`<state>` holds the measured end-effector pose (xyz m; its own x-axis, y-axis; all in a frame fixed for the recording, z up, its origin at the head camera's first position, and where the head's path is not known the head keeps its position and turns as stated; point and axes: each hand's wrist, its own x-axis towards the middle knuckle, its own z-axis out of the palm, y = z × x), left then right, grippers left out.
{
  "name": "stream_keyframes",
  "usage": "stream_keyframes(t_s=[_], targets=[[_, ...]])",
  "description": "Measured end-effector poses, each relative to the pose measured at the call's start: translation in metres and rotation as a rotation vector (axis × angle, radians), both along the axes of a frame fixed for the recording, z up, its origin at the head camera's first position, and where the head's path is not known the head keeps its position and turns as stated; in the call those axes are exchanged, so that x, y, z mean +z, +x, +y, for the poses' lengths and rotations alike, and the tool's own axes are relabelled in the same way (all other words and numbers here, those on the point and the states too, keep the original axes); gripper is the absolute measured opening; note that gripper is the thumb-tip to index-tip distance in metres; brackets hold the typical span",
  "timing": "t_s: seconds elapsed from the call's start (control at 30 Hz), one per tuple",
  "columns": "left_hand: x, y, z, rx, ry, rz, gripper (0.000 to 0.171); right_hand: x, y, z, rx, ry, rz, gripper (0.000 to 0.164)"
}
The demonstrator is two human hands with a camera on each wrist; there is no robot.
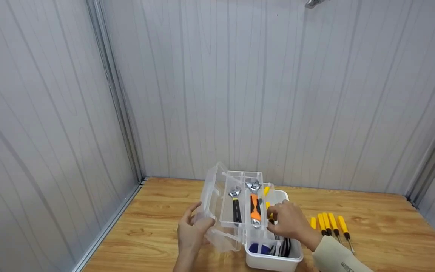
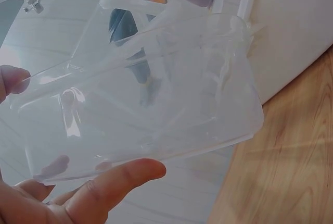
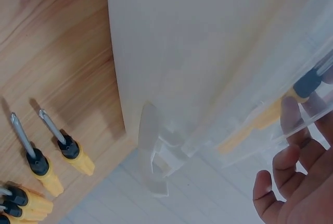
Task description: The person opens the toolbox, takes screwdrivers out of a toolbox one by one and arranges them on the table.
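A white toolbox point(image 1: 274, 262) stands on the wooden table, its clear lid point(image 1: 210, 189) swung up to the left. My left hand point(image 1: 193, 232) grips that lid by its edge, thumb and fingers on opposite sides. In the clear tray point(image 1: 227, 217) lie a black-handled adjustable wrench point(image 1: 236, 206) and an orange-handled adjustable wrench point(image 1: 255, 206). My right hand point(image 1: 287, 221) reaches over the box's right side, its curled fingers pinching a yellow-and-black screwdriver point(image 3: 299, 92). Clear plastic partly covers this screwdriver in the right wrist view.
Several yellow-handled screwdrivers point(image 1: 329, 223) lie on the table right of the box. A blue item point(image 1: 259, 248) and black-edged items point(image 1: 286, 247) sit in the box's near end. Pale panel walls point(image 1: 221, 94) enclose the table point(image 1: 157, 211) at the back and sides.
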<state>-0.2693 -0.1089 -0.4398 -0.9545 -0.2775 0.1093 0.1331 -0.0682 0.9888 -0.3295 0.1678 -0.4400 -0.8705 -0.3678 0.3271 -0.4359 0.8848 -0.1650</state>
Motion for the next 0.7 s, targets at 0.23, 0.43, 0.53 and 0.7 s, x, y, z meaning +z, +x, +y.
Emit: stream_keyframes(t_s=[0.23, 0.43, 0.53, 0.7], targets=[[0.000, -0.001, 0.001, -0.001, 0.011, 0.001, 0.064, 0.001, 0.000, 0.002, -0.003, -0.131, -0.011, 0.009], [-0.002, -0.003, 0.000, -0.018, 0.039, 0.019, 0.063, 0.003, 0.002, 0.009, 0.017, -0.417, -0.065, 0.008], [-0.003, -0.004, 0.000, -0.017, 0.036, 0.013, 0.063, 0.008, 0.003, 0.014, 0.002, -0.491, -0.049, 0.010], [-0.003, -0.006, -0.002, -0.018, 0.031, 0.020, 0.064, 0.016, 0.003, 0.026, -0.035, -0.555, -0.040, 0.011]])
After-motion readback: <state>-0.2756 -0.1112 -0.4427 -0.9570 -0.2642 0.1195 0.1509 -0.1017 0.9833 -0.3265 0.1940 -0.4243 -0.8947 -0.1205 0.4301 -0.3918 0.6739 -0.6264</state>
